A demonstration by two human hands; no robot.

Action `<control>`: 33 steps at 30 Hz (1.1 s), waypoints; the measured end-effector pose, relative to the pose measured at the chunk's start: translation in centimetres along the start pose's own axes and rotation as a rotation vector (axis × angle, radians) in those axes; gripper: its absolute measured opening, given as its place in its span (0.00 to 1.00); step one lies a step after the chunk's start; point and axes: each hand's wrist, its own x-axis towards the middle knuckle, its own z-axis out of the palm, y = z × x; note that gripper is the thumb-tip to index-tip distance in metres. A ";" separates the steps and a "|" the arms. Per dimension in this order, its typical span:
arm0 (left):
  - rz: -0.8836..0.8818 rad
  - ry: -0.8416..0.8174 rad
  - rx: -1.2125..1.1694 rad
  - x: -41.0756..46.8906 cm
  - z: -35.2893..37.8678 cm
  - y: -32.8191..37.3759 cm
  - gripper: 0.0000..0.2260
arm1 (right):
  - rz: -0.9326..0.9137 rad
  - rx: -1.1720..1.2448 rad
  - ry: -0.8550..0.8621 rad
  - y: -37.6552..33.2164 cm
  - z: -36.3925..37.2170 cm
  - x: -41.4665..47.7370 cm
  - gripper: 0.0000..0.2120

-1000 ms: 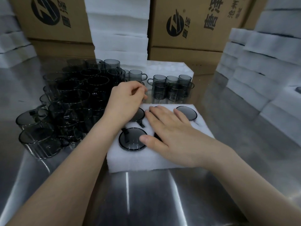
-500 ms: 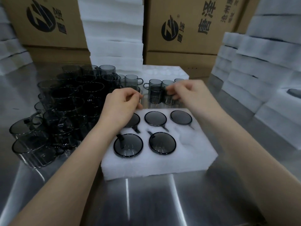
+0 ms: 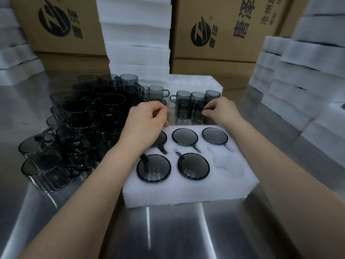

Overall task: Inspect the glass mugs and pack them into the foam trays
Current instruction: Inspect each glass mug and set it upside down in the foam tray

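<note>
With the right grip (image 3: 221, 113) pinching a mug (image 3: 197, 115) at frame centre, above the tray (image 3: 186, 192), we lift it straight up, clear of its neighbours (image 3: 182, 108); left grip (image 3: 147, 126) curled, contents indeterminate.

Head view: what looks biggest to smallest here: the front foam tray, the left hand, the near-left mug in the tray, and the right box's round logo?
1. foam tray
2. left hand
3. near-left mug
4. round logo, though it sits farther back, so its true size against the mug is unsure.
</note>
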 end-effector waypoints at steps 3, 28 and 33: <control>0.017 -0.009 0.041 0.0 0.2 0.0 0.07 | -0.068 0.127 0.126 -1.0 -1.3 -1.2 0.01; 0.155 -0.061 -0.155 -0.7 -0.1 0.5 0.27 | -0.339 0.854 -0.213 -6.4 -1.5 -8.4 0.21; 0.239 -0.075 -0.085 -0.7 0.0 0.7 0.25 | -0.260 0.801 -0.146 -6.7 -1.0 -8.4 0.19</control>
